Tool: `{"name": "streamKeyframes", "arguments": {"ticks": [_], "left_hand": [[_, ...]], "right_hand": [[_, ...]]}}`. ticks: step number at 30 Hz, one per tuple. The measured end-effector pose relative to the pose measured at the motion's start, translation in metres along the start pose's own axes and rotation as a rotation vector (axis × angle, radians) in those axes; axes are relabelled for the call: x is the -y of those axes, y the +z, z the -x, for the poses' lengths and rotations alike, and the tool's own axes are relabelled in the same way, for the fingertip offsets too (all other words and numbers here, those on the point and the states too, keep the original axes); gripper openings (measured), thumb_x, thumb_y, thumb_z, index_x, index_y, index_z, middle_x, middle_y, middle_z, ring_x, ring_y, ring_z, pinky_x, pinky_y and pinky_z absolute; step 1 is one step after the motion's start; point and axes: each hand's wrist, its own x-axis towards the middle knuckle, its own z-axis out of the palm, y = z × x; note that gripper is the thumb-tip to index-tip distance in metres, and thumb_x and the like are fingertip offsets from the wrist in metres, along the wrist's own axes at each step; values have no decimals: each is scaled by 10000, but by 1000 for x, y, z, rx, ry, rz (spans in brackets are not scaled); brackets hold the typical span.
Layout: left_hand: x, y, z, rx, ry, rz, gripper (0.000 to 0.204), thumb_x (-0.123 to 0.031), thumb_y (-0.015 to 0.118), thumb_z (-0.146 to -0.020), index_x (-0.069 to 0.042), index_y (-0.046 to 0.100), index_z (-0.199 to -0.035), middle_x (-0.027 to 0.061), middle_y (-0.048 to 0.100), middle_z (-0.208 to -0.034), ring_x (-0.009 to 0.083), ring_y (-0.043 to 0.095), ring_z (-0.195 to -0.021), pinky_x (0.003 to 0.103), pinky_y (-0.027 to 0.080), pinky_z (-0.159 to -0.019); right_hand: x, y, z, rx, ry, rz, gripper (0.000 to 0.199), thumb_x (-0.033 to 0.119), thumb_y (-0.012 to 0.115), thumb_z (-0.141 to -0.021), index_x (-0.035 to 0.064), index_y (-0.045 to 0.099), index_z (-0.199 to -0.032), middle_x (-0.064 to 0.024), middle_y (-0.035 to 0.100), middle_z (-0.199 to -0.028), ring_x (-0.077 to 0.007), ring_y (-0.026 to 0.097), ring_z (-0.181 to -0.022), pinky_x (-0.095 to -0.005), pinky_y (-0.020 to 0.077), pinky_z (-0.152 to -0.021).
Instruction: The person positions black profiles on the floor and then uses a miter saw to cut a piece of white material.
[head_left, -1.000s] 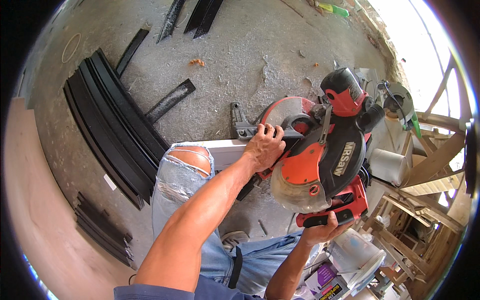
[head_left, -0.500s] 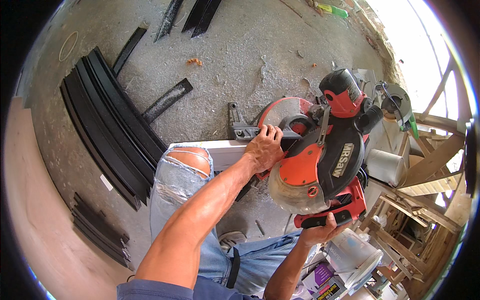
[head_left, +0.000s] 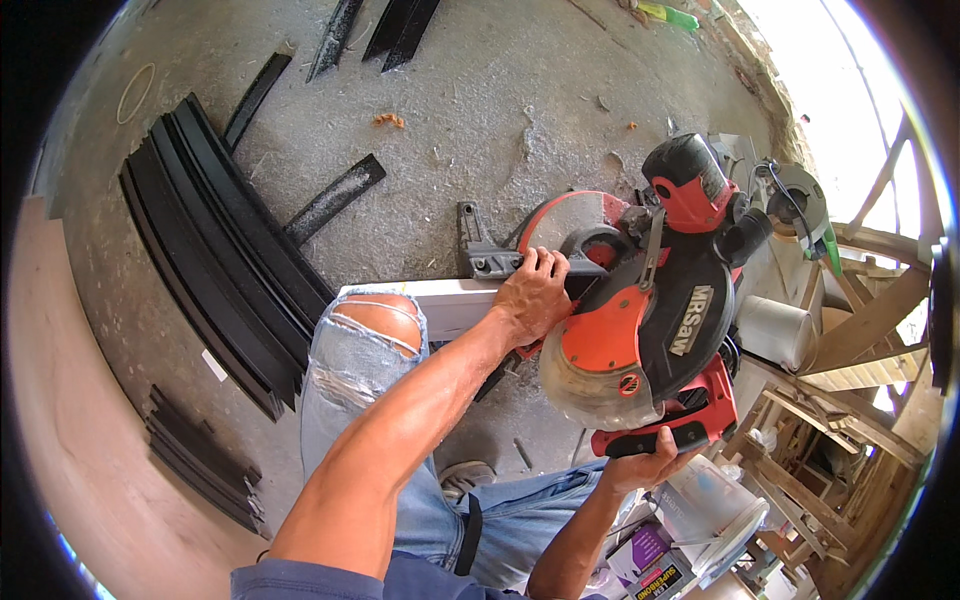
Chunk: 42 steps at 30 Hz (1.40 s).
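Observation:
A red and black miter saw (head_left: 655, 330) stands on the floor in front of me, its clear blade guard (head_left: 595, 395) towards me. My right hand (head_left: 650, 462) is closed round the saw's handle (head_left: 650, 438) from below. Over the saw's black fence (head_left: 490, 261) curl the fingers of my left hand (head_left: 532, 300), close to the blade housing. A long white piece (head_left: 450, 291) lies along the fence, running left past my knee. Its end under my left hand is hidden, as is most of the blade.
Long black profiles (head_left: 215, 240) lie stacked on the floor at left, with offcuts (head_left: 340, 200) nearby. Behind the saw stands a grinder-like tool (head_left: 797, 205). White bucket (head_left: 775, 333), plastic tub (head_left: 705, 510), purple box (head_left: 650, 560) and timber scraps (head_left: 815, 480) crowd the right.
The saw and both hands appear shifted very slightly to the right in the picture. Both hands keep the same hold, and the saw head stays at about the same height.

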Motion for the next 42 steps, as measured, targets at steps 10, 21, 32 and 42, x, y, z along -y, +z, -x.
{"name": "streamKeyframes", "arguments": {"ticks": [10,21,32,42], "left_hand": [[4,-8,0,14,33,53,237,-218,597,-848,-42,745,-789,252,565,-1217,384,558,-1136,484,415,-1028],[3,-1,2,-18,12,0,213,-204,614,-846,-33,728,-790,247,549,-1210,393,556,-1131,560,405,-1037],[1,-5,1,-10,10,-15,216,-190,610,-852,-18,724,-790,259,545,-1193,402,554,-1138,567,423,-1029],[0,-3,2,-5,11,28,204,-173,621,-841,-3,728,-808,255,553,-1200,418,548,-1169,567,419,-1038]], "right_hand": [[7,1,17,18,351,-301,678,215,571,-810,-44,425,-1419,-228,549,-1261,-279,622,-1050,-386,553,-886],[-15,-14,18,114,269,-273,240,98,572,-938,95,541,-1176,-241,559,-1228,-375,647,-1027,-461,582,-847],[-10,-10,14,109,222,-402,140,71,617,-957,103,557,-1079,-241,606,-1179,-393,661,-1001,-471,587,-825],[4,-7,6,118,240,-338,267,148,518,-946,34,530,-1187,-242,567,-1182,-336,640,-1011,-448,570,-853]]}}
